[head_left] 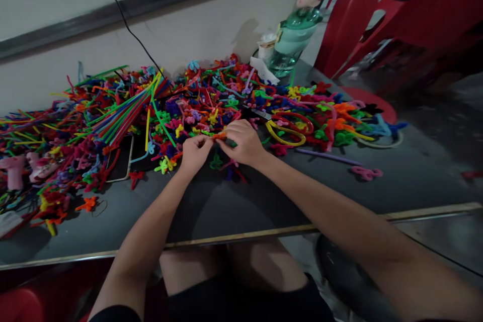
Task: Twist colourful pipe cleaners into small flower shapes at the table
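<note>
Between my two hands, just above the table, is a small orange pipe cleaner (219, 136). My left hand (196, 152) is closed, thumb and forefinger pinched at its left end. From the other side my right hand (243, 142) pinches it, fingers curled over. Pipe cleaner shapes lie right under and behind the hands, among them a dark green one (216, 162). Yellow-handled scissors (286, 133) rest to the right of my right hand, blades pointing up and left.
Heaped pipe cleaners (204, 90) cover the back of the dark table (234, 211). A bundle of straight pipe cleaners (130, 115) stands left. Pink tools (14, 171) lie far left. A green bottle (290, 43) stands by the wall, near a red chair (350, 25). A black cable (128, 25) hangs down.
</note>
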The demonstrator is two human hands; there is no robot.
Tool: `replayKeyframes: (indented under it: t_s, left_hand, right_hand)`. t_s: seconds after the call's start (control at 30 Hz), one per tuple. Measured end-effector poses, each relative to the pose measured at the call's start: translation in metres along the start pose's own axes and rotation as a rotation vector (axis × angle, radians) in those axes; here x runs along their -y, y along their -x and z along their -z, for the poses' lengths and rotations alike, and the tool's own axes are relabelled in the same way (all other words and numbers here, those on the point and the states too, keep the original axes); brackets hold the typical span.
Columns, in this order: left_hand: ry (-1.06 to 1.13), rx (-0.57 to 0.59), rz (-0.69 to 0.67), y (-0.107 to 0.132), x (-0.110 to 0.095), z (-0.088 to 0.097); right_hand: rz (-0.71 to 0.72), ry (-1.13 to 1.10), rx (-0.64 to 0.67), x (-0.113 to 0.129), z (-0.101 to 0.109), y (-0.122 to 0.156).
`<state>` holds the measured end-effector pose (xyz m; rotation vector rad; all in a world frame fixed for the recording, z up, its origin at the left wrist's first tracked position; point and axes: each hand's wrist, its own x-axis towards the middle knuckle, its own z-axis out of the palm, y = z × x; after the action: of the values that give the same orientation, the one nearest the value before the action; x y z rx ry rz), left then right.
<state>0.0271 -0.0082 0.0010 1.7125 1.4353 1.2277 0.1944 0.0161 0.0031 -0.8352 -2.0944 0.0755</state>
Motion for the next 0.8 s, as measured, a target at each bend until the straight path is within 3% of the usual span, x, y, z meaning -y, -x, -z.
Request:
replayKeyframes:
  t_s: [0.07,0.17,0.27,0.37,0.5,0.8]
  left_hand:
    - [0.036,0.026,-0.023,-0.002,0.002,0.002]
    - [-0.055,-0.013,-0.119,-0.005,0.003,0.009]
    - [-0.019,-0.068,-0.071,-0.009,0.004,0.017]
    - [0.124,-0.018,0.054,-0.014,0.01,0.02]
    - [0.218,0.02,0.082,-0.017,0.021,0.015]
    - [0.253,0.059,0.028,-0.017,0.022,-0.001]
  right_hand:
    - [-0.086,-0.071,0.01,-0.003,-0.001,0.0]
    - [-0.332,-0.348,0.151,-0.012,-0.005,0.001]
    - [-0.484,-0.598,0.3,-0.018,-0.012,0.002]
    - [-0.535,-0.647,0.238,-0.016,-0.019,0.003]
    - [-0.563,-0.581,0.117,-0.012,-0.022,0.003]
    - [-0.574,-0.6,0.161,-0.023,-0.027,0.008]
